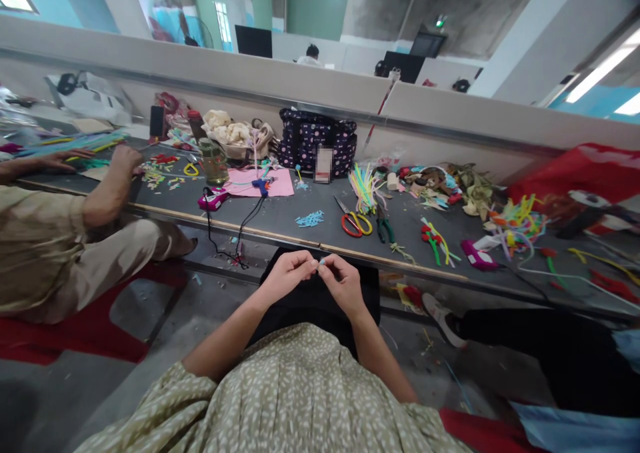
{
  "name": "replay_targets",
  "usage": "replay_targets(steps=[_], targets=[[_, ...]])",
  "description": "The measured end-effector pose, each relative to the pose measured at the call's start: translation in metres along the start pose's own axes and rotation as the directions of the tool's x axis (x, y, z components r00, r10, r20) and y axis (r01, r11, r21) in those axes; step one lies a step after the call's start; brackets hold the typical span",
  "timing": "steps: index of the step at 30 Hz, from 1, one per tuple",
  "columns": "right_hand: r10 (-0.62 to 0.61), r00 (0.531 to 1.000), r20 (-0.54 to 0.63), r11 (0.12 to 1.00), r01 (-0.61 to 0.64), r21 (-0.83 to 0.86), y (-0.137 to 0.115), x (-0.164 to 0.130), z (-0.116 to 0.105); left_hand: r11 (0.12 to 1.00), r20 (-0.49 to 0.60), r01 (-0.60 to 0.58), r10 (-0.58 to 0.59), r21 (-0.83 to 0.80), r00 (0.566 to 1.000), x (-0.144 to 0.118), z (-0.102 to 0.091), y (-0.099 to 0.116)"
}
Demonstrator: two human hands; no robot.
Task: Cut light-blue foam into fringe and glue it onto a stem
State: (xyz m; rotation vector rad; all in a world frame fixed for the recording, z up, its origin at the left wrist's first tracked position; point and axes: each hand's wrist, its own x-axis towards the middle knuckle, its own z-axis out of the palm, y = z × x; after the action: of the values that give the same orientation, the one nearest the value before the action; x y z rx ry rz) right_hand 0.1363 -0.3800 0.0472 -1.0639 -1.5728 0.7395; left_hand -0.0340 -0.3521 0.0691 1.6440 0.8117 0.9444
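Blouse [310, 396]; blue piece [321, 262] between left fingertips [311, 264], right fingertips [328, 260]

I'm counting one tiny blue piece [321, 262], two magenta boxes [214, 198] [479, 255], one blue glue gun [260, 186], one dotted bag [300, 143]; now I'm spotting one pair of red-and-yellow scissors [355, 217], one pair of green-handled pliers [382, 222], one pink sheet [283, 182]!

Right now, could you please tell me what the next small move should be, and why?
I would probably give the small bluish piece a gentle twist, since the right hand seems to pinch it and the left hand is right beside it, fingers drawn together.
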Motion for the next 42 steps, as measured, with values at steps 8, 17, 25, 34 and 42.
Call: replay_targets(steps=[8,17,25,34,42], targets=[[-0.024,1.000,-0.009,0.999,0.024,-0.032,-0.008,-0.001,-0.001,0.980,0.028,-0.110,0.107,0.167,0.994,-0.003,-0.003,0.007],[-0.046,0.999,-0.024,0.998,0.044,-0.049,-0.009,-0.002,0.001,0.999,0.012,-0.049,0.049,0.007,0.999,-0.005,-0.001,0.006],[-0.033,0.999,-0.027,0.999,0.032,-0.041,-0.002,-0.004,0.001,0.999,0.038,0.000,0.001,-0.042,0.999,-0.004,-0.005,0.007],[-0.206,0.978,0.033,0.968,0.209,-0.138,-0.007,-0.003,-0.004,0.975,0.027,0.121,-0.118,-0.186,0.993,-0.005,-0.003,0.010],[-0.404,0.910,0.092,0.881,0.415,-0.227,-0.015,0.001,-0.010,0.931,0.045,0.200,-0.196,-0.306,0.980,-0.004,0.000,0.014]])
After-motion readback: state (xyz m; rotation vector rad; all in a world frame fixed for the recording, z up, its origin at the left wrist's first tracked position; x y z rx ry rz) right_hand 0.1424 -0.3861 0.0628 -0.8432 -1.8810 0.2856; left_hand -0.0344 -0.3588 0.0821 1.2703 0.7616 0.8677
